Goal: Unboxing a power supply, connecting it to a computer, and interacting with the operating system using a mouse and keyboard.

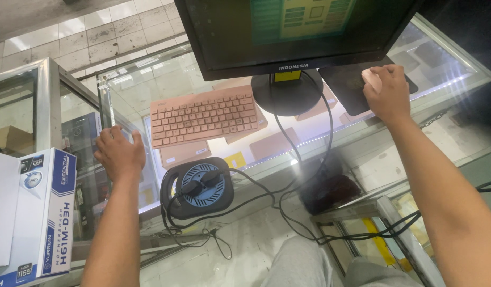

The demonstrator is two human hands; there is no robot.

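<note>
My right hand rests on a pale pink computer mouse that lies on a dark mouse pad on the glass counter, to the right of the monitor's stand. My left hand lies flat on the glass near the counter's left corner, fingers slightly apart, holding nothing. A pink keyboard sits between the hands, just right of the left hand. The black monitor stands at the top, its screen showing green and yellow panels.
A small black fan with a blue grille sits below the keyboard, cables trailing from it and the monitor. A white and blue cardboard box stands at the left. Flat boxes lie inside the glass display case. My knees show at the bottom.
</note>
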